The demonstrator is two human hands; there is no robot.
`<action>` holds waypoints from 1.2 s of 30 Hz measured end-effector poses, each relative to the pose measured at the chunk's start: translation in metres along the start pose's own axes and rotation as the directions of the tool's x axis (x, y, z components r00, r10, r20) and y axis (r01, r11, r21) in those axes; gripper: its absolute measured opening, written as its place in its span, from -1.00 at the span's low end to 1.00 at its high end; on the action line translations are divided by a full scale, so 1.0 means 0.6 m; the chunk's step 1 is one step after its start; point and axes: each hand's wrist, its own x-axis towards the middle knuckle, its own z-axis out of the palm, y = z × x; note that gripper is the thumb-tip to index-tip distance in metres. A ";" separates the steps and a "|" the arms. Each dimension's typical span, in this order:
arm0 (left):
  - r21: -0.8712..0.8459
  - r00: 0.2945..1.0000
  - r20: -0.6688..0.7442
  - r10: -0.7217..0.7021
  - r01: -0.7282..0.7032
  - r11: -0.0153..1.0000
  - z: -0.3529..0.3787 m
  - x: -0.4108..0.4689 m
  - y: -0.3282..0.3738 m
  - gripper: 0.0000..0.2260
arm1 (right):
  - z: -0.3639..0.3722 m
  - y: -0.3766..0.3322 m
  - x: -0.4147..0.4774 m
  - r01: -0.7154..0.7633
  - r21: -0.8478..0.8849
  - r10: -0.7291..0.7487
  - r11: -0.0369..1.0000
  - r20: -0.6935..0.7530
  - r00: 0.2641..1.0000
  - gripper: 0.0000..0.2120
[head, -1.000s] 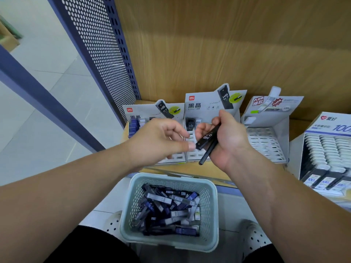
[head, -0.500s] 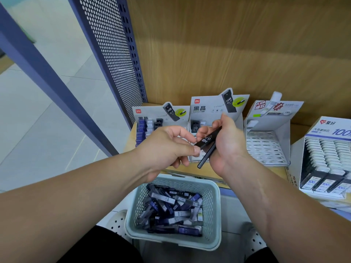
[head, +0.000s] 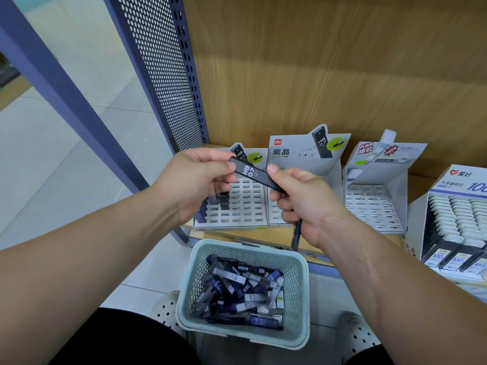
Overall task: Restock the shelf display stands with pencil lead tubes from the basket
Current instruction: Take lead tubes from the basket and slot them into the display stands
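As the left hand (head: 195, 180) pinches it, tube (head: 254, 175) slants down-right.

Bare forearms behind the left hand (head: 195, 180) and the right hand (head: 303, 201), unsleeved right back to the frame edges. Below both hands, black fabric (head: 118, 338) over the legs. Pale clog-style shoes with round holes across the uppers, left shoe (head: 166, 309) under the left hand, right shoe (head: 361, 335) under the right.

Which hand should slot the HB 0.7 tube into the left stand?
Left. The left hand pinches the HB 0.7 tube right over the left stand with its empty slots; the right hand also grips a second tube.
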 end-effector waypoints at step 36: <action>0.922 0.919 0.373 0.129 -0.383 0.062 -0.057 0.110 -0.082 -0.88 | -0.052 0.018 0.050 -0.119 0.040 0.125 0.992 -0.201 0.972 -0.65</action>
